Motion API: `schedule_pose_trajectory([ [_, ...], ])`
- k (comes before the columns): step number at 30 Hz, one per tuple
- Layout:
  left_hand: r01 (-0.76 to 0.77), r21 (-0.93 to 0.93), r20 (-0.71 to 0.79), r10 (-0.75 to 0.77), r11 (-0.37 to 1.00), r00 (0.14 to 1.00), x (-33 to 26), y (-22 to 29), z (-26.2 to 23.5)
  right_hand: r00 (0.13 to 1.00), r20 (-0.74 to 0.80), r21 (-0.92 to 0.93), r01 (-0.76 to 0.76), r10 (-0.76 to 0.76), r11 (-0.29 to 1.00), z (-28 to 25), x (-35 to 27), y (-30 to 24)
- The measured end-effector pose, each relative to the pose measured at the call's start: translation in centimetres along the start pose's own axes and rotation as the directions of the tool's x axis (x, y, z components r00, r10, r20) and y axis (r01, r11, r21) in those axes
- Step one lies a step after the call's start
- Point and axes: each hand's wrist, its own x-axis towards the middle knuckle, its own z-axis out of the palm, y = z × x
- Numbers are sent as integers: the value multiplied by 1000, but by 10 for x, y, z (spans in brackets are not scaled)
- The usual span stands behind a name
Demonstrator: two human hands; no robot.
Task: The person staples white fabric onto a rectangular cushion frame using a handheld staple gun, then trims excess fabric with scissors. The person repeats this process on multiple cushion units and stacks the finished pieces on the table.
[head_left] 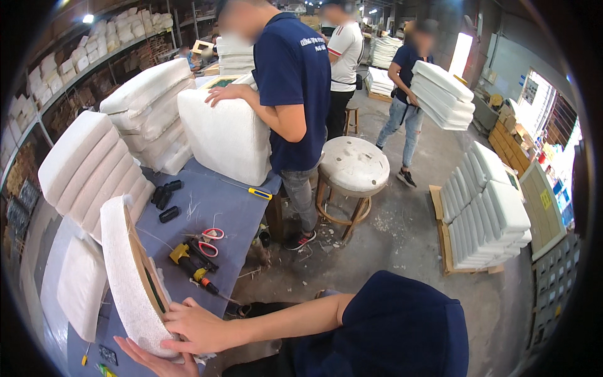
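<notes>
A white upholstered seat cushion [125, 276] stands on its edge at the near left, its wooden frame and green inside facing right. My right hand [196, 327] reaches across from the right, with fingers curled over the frame edge at the cushion's lower end. My left hand [154, 362] cups that same end from below and outside, its fingers long against the white fabric. Beyond my hands lie a yellow-and-black staple gun [191, 265] and red-handled scissors [210, 242]. Another white cushion [81, 286] leans just left of the one I hold.
Stacked white cushions [94, 166] line the table's left side. Black parts [166, 196] and a yellow screwdriver [259, 193] lie on the blue-grey table [213, 195]. Across it, a person [295, 94] handles another cushion. A round stool [353, 164], a person carrying cushions [411, 94] and a loaded pallet [483, 213] are right.
</notes>
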Motion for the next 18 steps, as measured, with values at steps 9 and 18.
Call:
schedule_pose_trajectory([
  [9, 301, -771, -166, -633, 562, 756, -30, 1, 62, 990, 46, 394, 107, -136, 913, 55, 14, 26],
  [18, 293, -179, -456, -343, 939, 821, -36, -29, 59, 991, 58, 389, 88, -120, 917, 35, 27, -4],
])
